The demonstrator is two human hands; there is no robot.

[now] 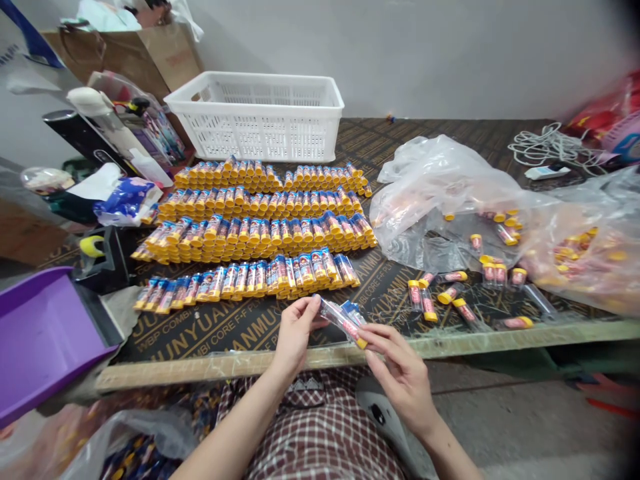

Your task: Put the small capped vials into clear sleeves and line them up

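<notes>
A clear plastic tube (341, 323) with a yellow cap and pink contents is held aslant above the table's front edge. My left hand (294, 337) pinches its clear upper end between thumb and fingers. The fingers of my right hand (400, 367) are closed round its capped lower end. Right behind the tube lie some blue printed pieces (354, 309), partly hidden by it. Beyond my hands, rows of labelled tubes (260, 279) with yellow ends lie stacked side by side. Loose tubes with pink contents (450, 293) are scattered to the right.
A white plastic basket (260, 130) stands at the back. Clear plastic bags (440, 173) with more tubes fill the right side. On the left are a purple dustpan (50, 340), a tape dispenser (103, 257) and bottles. A white cable (550, 150) lies coiled at the back right.
</notes>
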